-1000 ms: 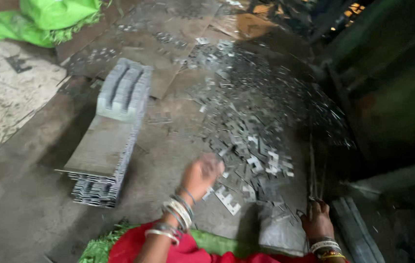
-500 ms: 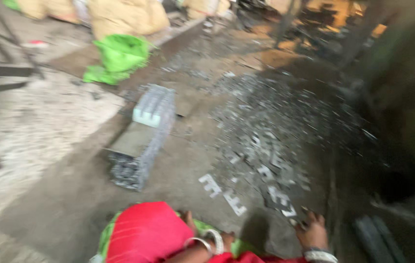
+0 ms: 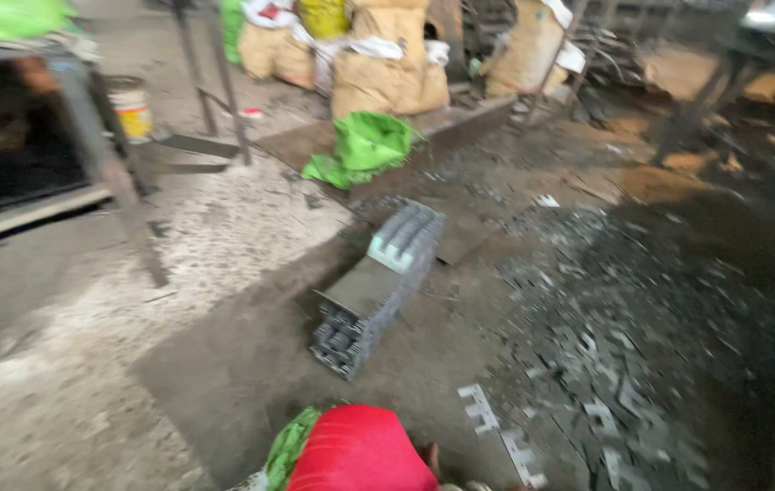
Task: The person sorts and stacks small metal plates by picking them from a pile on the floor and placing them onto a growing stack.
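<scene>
We sit low on a dusty workshop floor [image 3: 87, 400], and our red-clad knee [image 3: 362, 452] fills the bottom edge of the view, with a bit of green cloth [image 3: 289, 443] just beside it. Neither of our hands shows clearly: only a sliver of skin peeks out beside the knee, so we cannot tell whether they are open or closed or what they hold. Nearest to us, a few flat comb-shaped metal stampings [image 3: 501, 432] lie on the floor just right of the knee. A wide scatter of small metal pieces [image 3: 624, 336] spreads further right. Ahead of the knee stands a long stacked bundle of metal plates [image 3: 374, 291]. Beyond it lie a green bag [image 3: 365, 145] and several tan sacks [image 3: 378, 73].
</scene>
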